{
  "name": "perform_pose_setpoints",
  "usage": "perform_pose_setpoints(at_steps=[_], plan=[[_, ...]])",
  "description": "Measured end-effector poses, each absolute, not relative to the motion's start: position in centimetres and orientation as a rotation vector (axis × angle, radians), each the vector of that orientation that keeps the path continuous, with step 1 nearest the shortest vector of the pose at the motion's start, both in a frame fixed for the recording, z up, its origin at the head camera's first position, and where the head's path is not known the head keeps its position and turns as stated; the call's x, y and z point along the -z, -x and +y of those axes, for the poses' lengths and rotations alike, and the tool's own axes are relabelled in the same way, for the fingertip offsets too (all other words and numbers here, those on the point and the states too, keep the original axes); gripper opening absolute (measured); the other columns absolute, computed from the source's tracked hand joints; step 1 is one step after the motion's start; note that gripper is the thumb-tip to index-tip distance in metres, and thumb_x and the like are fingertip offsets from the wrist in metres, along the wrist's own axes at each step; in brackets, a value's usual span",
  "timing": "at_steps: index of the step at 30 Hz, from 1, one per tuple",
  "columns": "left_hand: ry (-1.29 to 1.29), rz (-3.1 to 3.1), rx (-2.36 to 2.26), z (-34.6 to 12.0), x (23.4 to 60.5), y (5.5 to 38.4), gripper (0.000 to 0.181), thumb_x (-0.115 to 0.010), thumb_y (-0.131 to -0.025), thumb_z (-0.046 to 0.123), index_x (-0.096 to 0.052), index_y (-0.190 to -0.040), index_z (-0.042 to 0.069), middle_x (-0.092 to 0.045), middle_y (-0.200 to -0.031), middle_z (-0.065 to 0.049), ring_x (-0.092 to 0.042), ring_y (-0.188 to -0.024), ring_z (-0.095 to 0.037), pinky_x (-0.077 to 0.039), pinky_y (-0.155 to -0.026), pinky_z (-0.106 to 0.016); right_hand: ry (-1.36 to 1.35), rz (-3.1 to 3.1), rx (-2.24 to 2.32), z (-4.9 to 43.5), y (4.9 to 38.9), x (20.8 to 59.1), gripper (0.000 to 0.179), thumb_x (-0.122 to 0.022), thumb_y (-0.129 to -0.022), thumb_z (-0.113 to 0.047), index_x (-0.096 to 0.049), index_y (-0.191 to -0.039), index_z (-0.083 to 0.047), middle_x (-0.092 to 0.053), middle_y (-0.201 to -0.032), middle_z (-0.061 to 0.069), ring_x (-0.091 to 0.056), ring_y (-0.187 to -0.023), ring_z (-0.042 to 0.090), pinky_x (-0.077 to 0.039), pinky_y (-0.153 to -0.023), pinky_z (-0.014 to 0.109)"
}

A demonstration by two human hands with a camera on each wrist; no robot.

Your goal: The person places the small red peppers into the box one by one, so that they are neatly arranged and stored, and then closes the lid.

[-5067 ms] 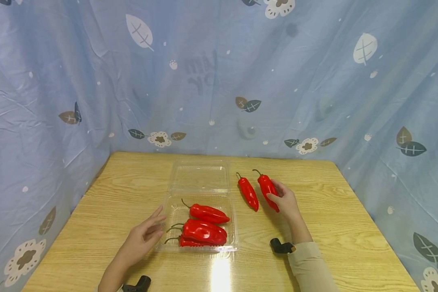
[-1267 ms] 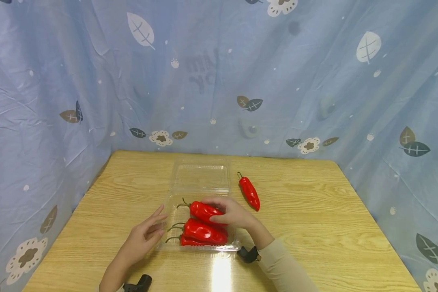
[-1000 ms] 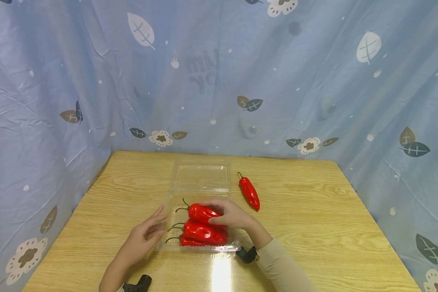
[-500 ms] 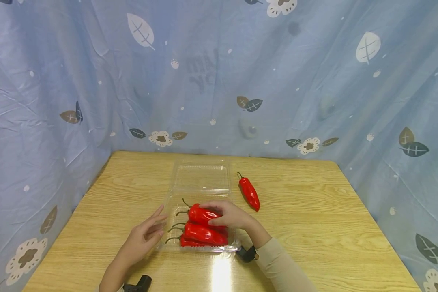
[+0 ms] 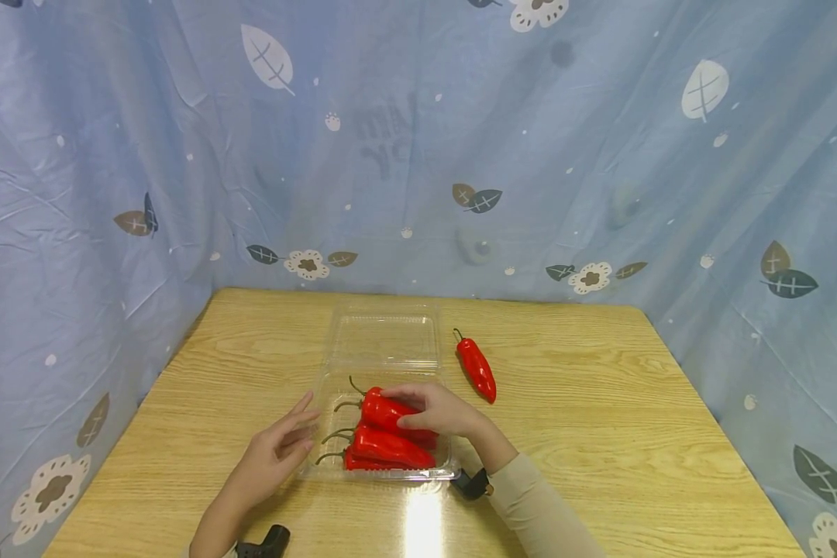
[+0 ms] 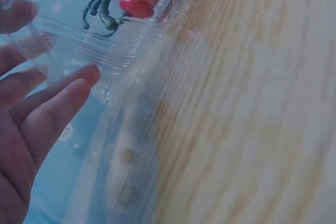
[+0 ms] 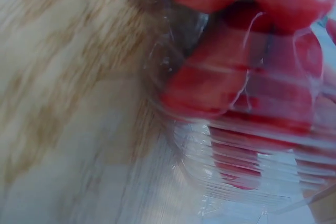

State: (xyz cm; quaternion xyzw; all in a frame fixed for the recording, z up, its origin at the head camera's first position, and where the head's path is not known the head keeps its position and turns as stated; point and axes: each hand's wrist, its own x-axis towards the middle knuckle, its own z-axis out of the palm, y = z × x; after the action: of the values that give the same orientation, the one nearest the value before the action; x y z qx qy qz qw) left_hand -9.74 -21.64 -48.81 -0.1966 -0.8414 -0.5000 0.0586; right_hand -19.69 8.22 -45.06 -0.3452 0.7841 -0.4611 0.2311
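Inside a clear plastic clamshell box, several long red peppers lie side by side, green stems pointing left. My right hand reaches in from the right and grips the red pepper on top near the back, thumb in front and fingers behind. Another red pepper lies just in front of it. At the box's left wall, my left hand rests with relaxed fingers. The left wrist view shows those fingertips right at the ridged clear wall. Through the box's side, the right wrist view shows peppers.
The box's hinged lid lies folded back behind it. One more red pepper sits on the wooden table to the right of the lid. A blue patterned curtain encloses the table's back and sides.
My right hand has brought a pepper from the table's right side into the box. Within the last second, it has nudged slightly and the front pepper has turned a little. My left hand stays put.
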Motion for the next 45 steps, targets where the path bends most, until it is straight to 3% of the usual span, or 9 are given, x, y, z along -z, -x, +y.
perform_pose_setpoints(at_steps=[16,25,32,45], plan=[[0.591,-2.545,1.521,-21.7,49.0,9.8,0.040,-0.058,-0.095,0.010,-0.051,-0.132,-0.001,-0.029,-0.153,-0.019,-0.063,-0.106,-0.035,-0.053,-0.084,-0.018,1.015,2.146,1.340,8.2,19.7,44.9,0.046,-0.062,-0.089,-0.004,-0.052,-0.134,-0.004,-0.057,-0.134,0.009,-0.053,-0.125,0.024,-0.042,-0.106,0.031],[0.596,-2.546,1.543,-21.8,49.1,9.8,0.040,-0.057,-0.095,0.011,-0.051,-0.132,-0.001,-0.027,-0.154,-0.018,-0.061,-0.108,-0.036,-0.052,-0.085,-0.016,1.006,2.144,1.421,8.1,19.5,44.9,0.051,-0.062,-0.090,-0.005,-0.046,-0.137,0.002,-0.052,-0.138,0.018,-0.050,-0.127,0.030,-0.043,-0.106,0.039],[0.595,-2.548,1.545,-21.7,49.2,9.8,0.040,-0.057,-0.095,0.011,-0.050,-0.133,-0.001,-0.027,-0.154,-0.018,-0.061,-0.109,-0.036,-0.052,-0.085,-0.016,0.953,2.118,1.528,8.2,18.5,43.0,0.052,-0.058,-0.089,0.003,-0.041,-0.138,0.007,-0.045,-0.141,0.025,-0.044,-0.129,0.042,-0.038,-0.107,0.049],[0.591,-2.549,1.535,-21.7,49.1,9.8,0.040,-0.057,-0.095,0.012,-0.051,-0.132,-0.001,-0.027,-0.154,-0.018,-0.061,-0.108,-0.036,-0.053,-0.085,-0.017,0.963,2.191,1.789,11.3,20.2,43.4,0.051,-0.063,-0.088,0.000,-0.046,-0.136,0.003,-0.050,-0.139,0.019,-0.045,-0.130,0.033,-0.038,-0.109,0.037]])
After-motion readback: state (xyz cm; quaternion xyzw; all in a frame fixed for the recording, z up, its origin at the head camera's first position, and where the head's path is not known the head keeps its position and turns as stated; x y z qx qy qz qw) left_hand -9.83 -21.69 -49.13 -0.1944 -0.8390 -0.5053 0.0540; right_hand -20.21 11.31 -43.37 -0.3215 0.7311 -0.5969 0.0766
